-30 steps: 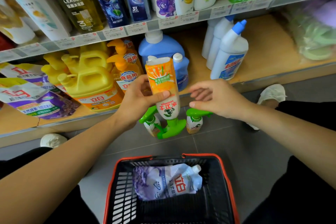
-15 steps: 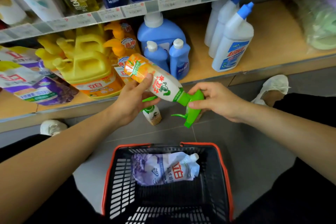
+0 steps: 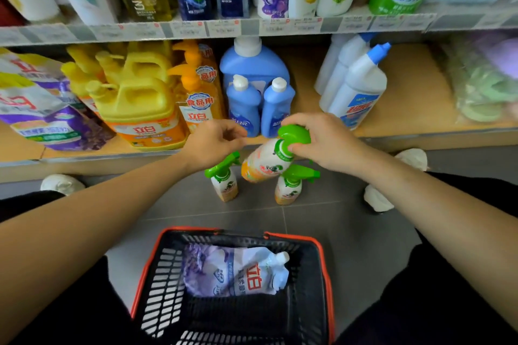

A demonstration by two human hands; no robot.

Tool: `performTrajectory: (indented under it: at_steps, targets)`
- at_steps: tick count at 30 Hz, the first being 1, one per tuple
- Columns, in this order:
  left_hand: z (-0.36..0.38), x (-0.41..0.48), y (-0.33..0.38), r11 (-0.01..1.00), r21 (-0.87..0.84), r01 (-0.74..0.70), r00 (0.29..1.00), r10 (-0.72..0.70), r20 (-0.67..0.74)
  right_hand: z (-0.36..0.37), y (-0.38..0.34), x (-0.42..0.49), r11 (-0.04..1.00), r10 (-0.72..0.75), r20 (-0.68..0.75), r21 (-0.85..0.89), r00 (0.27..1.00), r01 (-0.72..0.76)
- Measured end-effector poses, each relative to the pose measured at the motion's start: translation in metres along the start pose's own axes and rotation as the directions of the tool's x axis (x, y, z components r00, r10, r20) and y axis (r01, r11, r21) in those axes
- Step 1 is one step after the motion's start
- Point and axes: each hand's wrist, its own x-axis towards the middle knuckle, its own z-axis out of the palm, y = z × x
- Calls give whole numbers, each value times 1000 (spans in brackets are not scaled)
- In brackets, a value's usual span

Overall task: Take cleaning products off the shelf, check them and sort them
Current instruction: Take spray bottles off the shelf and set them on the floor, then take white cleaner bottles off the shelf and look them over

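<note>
Spray bottle (image 3: 266, 162) now solely in right hand (image 3: 328, 140), near 立白 jug (image 3: 143, 120)

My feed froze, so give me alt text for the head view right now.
The right hand grips a spray bottle by its green trigger head, tilted above two matching bottles standing on the floor; the left hand beside it holds nothing. Below, a black basket with a red rim holds a purple refill pouch.
</note>
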Motion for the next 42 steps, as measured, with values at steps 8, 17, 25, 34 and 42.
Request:
performTrajectory:
  at_steps: [8,17,25,34,42]
  targets:
    - [-7,47,-4,836,483,-262,935,343,-86,91,23,43,997,54,217,34,975,-63]
    - [-5,62,-27,736,633,-240,946,325,-19,129,53,44,984,140,339,55,930,-168]
    - [3,64,-17,791,588,-169,956,276,-96,45,64,39,831,447,-258,475,856,-290]
    - [11,66,-10,825,557,-96,955,235,-183,-59,104,63,580,710,-442,808,549,-100]
    - [12,65,-8,830,552,-87,956,225,-188,-76,106,79,616,664,-424,777,615,-129]
